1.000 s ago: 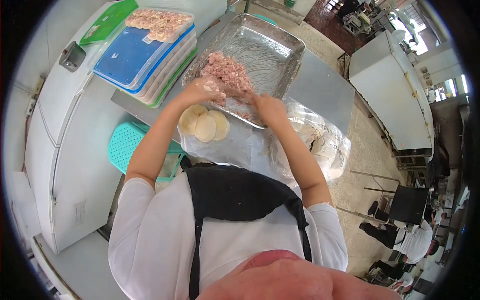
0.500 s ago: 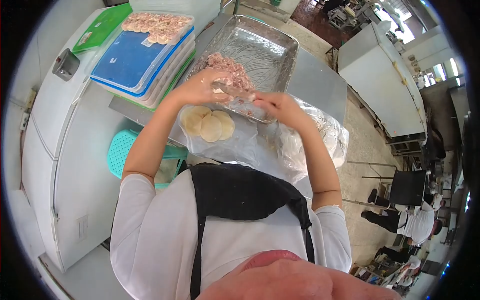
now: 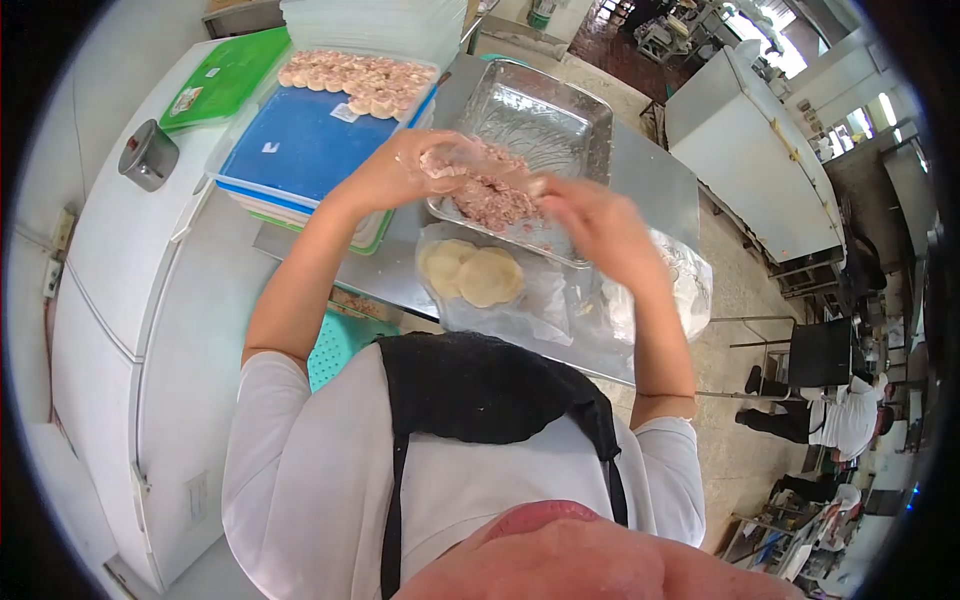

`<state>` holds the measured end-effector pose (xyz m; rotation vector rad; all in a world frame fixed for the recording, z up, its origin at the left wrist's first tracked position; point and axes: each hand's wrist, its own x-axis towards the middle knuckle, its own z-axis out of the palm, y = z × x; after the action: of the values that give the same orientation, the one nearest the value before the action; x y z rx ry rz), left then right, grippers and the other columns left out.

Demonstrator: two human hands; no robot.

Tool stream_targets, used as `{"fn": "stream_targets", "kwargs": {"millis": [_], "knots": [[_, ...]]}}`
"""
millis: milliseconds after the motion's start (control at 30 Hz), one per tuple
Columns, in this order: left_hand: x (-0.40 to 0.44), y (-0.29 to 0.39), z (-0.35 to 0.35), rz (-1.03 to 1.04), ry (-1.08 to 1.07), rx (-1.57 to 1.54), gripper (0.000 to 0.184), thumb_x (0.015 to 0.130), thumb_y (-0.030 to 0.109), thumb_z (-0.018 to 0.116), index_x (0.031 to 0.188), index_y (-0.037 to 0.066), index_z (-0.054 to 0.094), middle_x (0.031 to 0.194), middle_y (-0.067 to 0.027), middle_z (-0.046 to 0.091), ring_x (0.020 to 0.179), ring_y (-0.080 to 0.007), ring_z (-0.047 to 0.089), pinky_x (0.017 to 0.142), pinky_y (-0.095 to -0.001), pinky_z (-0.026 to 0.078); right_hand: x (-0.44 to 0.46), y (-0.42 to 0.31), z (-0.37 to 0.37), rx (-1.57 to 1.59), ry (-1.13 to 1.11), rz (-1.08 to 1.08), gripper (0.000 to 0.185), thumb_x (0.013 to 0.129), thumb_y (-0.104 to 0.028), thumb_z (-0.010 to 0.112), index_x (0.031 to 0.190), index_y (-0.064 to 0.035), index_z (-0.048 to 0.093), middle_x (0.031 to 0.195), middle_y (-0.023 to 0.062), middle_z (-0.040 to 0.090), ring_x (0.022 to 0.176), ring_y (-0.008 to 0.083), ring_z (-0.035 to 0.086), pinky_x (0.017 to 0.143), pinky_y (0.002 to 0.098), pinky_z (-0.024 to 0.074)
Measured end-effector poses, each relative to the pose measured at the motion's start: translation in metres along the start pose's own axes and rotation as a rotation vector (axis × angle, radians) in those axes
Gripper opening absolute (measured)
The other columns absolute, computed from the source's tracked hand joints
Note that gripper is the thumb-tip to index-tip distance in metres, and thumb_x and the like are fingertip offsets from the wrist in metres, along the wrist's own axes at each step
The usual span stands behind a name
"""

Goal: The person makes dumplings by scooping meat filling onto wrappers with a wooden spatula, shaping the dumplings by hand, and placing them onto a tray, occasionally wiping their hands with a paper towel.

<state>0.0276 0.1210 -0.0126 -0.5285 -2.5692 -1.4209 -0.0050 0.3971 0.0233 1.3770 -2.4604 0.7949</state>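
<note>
Pink minced meat (image 3: 498,200) lies in the near left part of a metal tray (image 3: 598,140). Above the tray's left edge, my left hand (image 3: 428,165) is curled around a wrapper with meat on it. My right hand (image 3: 600,225) is over the tray's near right side, fingers closed and blurred; they seem to hold a thin tool whose shape is unclear. Round pale wrappers (image 3: 490,277) overlap on clear plastic (image 3: 545,310) in front of the tray.
Stacked lidded boxes (image 3: 300,150) stand left, the top one holding filled dumplings (image 3: 375,85). A metal cup (image 3: 149,155) and green lid (image 3: 225,80) rest on the white freezer. A plastic bag (image 3: 685,285) lies right. A person (image 3: 840,420) is far right.
The view has shifted, so the table and boxes appear further right. My left hand has lifted away from the meat with its wrapper, and my right hand has moved right, away from it.
</note>
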Motion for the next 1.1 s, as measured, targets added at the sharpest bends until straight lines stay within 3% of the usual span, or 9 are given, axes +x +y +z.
{"fn": "stream_targets", "kwargs": {"millis": [100,300,400,467,500,567,700,800,1100], "knots": [[-0.012,-0.004,-0.033,0.016,-0.044,0.009,0.036,0.070,0.023,0.079,0.097,0.006,0.063,0.084,-0.0034,0.062,0.084,-0.0176,0.058,0.082,-0.0291,0.045,0.019,-0.020,0.041,0.151,-0.231,0.167,0.030,0.092,-0.024,0.056,0.114,-0.0037,0.060,0.099,0.0193,0.064,0.091,0.0368,0.061,0.077,0.0381,0.0480],[-0.037,-0.075,-0.118,-0.048,0.012,0.105,0.044,0.068,0.024,0.080,0.103,0.004,0.060,0.092,-0.0097,0.062,0.084,-0.0205,0.058,0.081,-0.0290,0.046,0.010,-0.009,0.073,0.183,-0.052,0.224,0.033,0.091,-0.021,0.059,0.115,0.0017,0.058,0.094,0.0191,0.064,0.084,0.0273,0.064,0.073,0.0341,0.0478],[-0.037,-0.140,-0.161,-0.132,0.008,0.128,0.042,0.071,0.023,0.078,0.104,0.007,0.058,0.094,-0.0078,0.058,0.086,-0.0200,0.057,0.080,-0.0296,0.045,-0.019,0.001,0.090,0.217,0.015,0.293,0.033,0.092,-0.021,0.060,0.116,0.0019,0.059,0.086,0.0113,0.065,0.074,0.0178,0.059,0.069,0.0299,0.0468],[-0.029,-0.168,-0.176,-0.123,0.065,0.333,0.044,0.072,0.022,0.078,0.108,0.007,0.058,0.098,-0.0097,0.060,0.088,-0.0225,0.058,0.081,-0.0308,0.046,-0.041,0.011,0.099,0.361,0.073,0.524,0.033,0.091,-0.022,0.061,0.113,0.0026,0.060,0.085,0.0094,0.066,0.074,0.0171,0.061,0.067,0.0305,0.0464],[-0.027,-0.163,-0.179,-0.113,0.134,0.539,0.046,0.073,0.021,0.077,0.111,0.007,0.057,0.102,-0.0117,0.061,0.091,-0.0250,0.060,0.083,-0.0321,0.046,-0.046,0.008,0.098,0.361,0.080,0.532,0.033,0.091,-0.022,0.061,0.113,0.0026,0.060,0.085,0.0094,0.066,0.074,0.0171,0.061,0.067,0.0305,0.0464],[-0.014,-0.152,-0.176,-0.195,0.153,0.510,0.059,0.073,0.022,0.076,0.123,0.006,0.049,0.111,-0.0162,0.060,0.097,-0.0298,0.060,0.086,-0.0354,0.046,-0.057,0.001,0.096,0.486,0.092,0.730,0.032,0.092,-0.023,0.061,0.112,0.0027,0.061,0.074,-0.0002,0.057,0.067,0.0074,0.050,0.060,0.0245,0.0417],[0.009,-0.174,-0.161,-0.212,0.169,0.480,0.081,0.074,0.021,0.074,0.141,0.006,0.031,0.130,-0.0225,0.051,0.111,-0.0371,0.056,0.093,-0.0399,0.045,-0.076,-0.004,0.094,0.496,0.148,0.810,0.030,0.092,-0.021,0.061,0.111,0.0006,0.062,0.070,-0.0041,0.048,0.062,0.0046,0.043,0.056,0.0209,0.0368],[0.020,-0.196,-0.142,0.031,0.217,0.530,0.086,0.076,0.014,0.071,0.146,0.012,0.022,0.135,-0.0253,0.045,0.109,-0.0339,0.057,0.094,-0.0402,0.045,-0.084,-0.004,0.088,0.496,0.153,0.813,0.030,0.092,-0.021,0.061,0.112,0.0006,0.062,0.069,-0.0042,0.049,0.063,0.0051,0.044,0.055,0.0216,0.0368],[0.033,-0.169,-0.146,-0.192,0.061,0.440,0.084,0.076,0.010,0.066,0.147,0.008,0.019,0.140,-0.0232,0.040,0.122,-0.0376,0.047,0.101,-0.0390,0.040,-0.105,0.033,0.075,0.532,0.144,0.860,0.032,0.091,-0.021,0.061,0.115,0.0000,0.062,0.073,-0.0039,0.053,0.065,0.0053,0.046,0.059,0.0207,0.0400]]}}
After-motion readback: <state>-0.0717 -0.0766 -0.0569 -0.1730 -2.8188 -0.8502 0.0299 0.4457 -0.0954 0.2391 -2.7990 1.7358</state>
